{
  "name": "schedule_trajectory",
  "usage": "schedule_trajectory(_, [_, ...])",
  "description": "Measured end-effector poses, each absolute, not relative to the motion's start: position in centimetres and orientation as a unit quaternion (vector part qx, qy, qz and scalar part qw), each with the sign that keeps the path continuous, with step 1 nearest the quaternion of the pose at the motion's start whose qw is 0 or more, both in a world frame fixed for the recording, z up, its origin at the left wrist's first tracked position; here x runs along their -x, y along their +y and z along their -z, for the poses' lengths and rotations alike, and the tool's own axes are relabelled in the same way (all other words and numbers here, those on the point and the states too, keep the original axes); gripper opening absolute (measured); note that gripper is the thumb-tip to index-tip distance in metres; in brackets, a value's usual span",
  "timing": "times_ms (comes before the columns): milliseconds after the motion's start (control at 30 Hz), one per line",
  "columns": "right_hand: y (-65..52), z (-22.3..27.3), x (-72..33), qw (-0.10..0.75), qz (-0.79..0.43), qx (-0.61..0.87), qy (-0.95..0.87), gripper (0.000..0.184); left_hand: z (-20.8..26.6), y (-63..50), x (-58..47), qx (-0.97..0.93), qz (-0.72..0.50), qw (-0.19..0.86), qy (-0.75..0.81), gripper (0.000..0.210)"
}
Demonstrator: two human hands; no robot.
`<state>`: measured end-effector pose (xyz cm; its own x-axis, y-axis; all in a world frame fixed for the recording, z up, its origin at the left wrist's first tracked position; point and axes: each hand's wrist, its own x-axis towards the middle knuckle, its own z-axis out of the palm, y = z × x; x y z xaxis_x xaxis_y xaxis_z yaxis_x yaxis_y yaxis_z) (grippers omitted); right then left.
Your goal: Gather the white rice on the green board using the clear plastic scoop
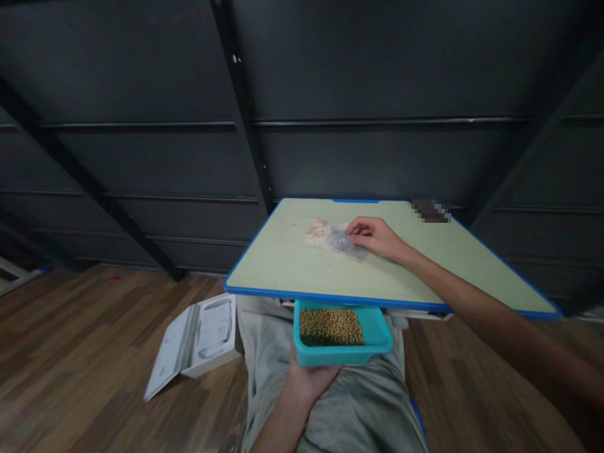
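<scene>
My left hand (pixel 309 380) grips a turquoise plastic tub (pixel 343 357) from below, just under the table's front edge. Round greenish and tan dried beans (pixel 330 326) lie in it, mostly toward its left side. On the tabletop, my right hand (pixel 372 235) has its fingers pinched on a clear plastic bag (pixel 350 246). The bag lies partly over a spread of pale, rice-like grains (pixel 319 235), with some orange-brown bits among them. What the bag contains, if anything, is too blurred to tell.
The low table (pixel 268 264) has a pale top and blue rim. A dark blurred-out object (pixel 430 211) rests at its back right. On the wooden floor to the left, an open white box (pixel 214 333) stands beside my leg. Dark panelling (pixel 377 157) rises behind the table.
</scene>
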<state>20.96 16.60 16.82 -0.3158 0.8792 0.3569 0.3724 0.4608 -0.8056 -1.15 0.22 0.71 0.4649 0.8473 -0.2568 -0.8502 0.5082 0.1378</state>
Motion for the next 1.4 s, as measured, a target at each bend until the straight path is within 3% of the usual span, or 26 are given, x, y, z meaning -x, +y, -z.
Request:
schedule_trajectory(200, [16.1, -17.2, -21.1, 0.385, -0.309, 0.407, -0.768, 0.011, -0.1, 0.4, 1.3, 0.01, -0.493, 0.856, 0.154, 0.043])
schedule_trajectory(567, [13.3, -19.0, -20.4, 0.185, -0.452, 0.353, -0.798, 0.021, -0.8, 0.2, 1.0, 0.001, -0.494, 0.858, 0.14, 0.044])
schedule_trajectory(700, [12.8, -19.3, -20.3, 0.15, -0.471, 0.348, -0.796, 0.025, -0.6, 0.3, 1.1, -0.007, -0.492, 0.859, 0.143, 0.045])
schedule_trajectory(967, [13.0, -19.1, -20.5, 0.137, -0.485, 0.334, -0.796, 0.028, -0.6, 0.4, 0.9, -0.017, -0.499, 0.854, 0.144, 0.044])
schedule_trajectory(1133, [13.3, -18.5, -20.0, 0.17, -0.462, 0.334, -0.804, 0.027, -0.8, 0.2, 0.9, -0.012, -0.494, 0.858, 0.137, 0.043])
schedule_trajectory(1300, [14.6, -17.3, -20.2, 0.276, -0.309, 0.402, -0.817, 0.02, -0.7, 0.2, 1.0, -0.011, -0.495, 0.86, 0.127, 0.043])
schedule_trajectory(1400, [15.4, -17.2, -20.8, 0.295, -0.211, 0.436, -0.824, 0.015, -0.5, 0.2, 1.0, -0.014, -0.493, 0.863, 0.107, 0.045])
